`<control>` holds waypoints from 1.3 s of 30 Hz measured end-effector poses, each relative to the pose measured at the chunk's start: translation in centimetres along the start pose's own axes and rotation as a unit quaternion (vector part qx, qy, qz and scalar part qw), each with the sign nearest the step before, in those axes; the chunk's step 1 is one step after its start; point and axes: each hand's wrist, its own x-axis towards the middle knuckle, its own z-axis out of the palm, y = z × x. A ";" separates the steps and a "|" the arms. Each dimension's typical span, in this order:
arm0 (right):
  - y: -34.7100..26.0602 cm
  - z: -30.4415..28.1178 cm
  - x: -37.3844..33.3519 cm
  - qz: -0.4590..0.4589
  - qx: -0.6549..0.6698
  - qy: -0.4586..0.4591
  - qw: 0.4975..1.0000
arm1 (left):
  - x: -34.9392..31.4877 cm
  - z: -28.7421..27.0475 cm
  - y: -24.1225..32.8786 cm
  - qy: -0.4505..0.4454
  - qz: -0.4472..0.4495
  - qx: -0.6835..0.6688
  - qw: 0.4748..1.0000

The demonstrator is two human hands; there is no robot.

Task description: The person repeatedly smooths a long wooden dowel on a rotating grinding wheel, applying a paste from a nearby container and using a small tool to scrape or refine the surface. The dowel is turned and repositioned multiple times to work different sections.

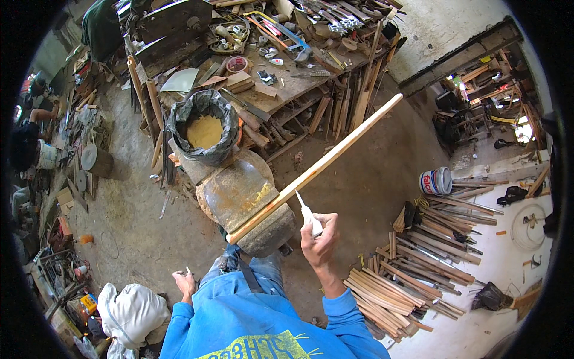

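Note:
My right hand [320, 242] is wrapped round a small white squeeze bottle [308, 220] with a long thin nozzle. The nozzle points up at a long pale wooden pole [335, 152], its tip close to the pole's near side; I cannot tell if they touch. Brown stains mark the pole along its middle. Its lower end lies across a worn, rounded block [236, 191] in front of my legs, while the other end juts out to the upper right. Down by my left thigh, my left hand [185, 284] is curled, with a small pale tip showing at its fingers.
A bin lined with black plastic [173, 122] holds yellowish powder beyond the block. Behind it stands a cluttered workbench [293, 90] with tools and offcuts. Stacks of wooden sticks [382, 299] and a white bucket [436, 180] lie to the right. A white sack [133, 314] sits at lower left.

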 end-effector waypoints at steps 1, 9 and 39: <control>-0.1 0.1 -0.2 0.009 0.006 -0.005 1.000 | 0.0 0.0 0.0 -0.001 -0.003 0.003 1.000; -0.8 0.5 -1.7 0.011 0.016 -0.027 0.999 | -0.5 -0.2 0.6 0.004 -0.002 0.012 1.000; 7.3 -6.5 7.4 -0.046 0.061 -0.111 0.991 | -0.1 1.9 0.0 0.014 -0.018 -0.007 1.000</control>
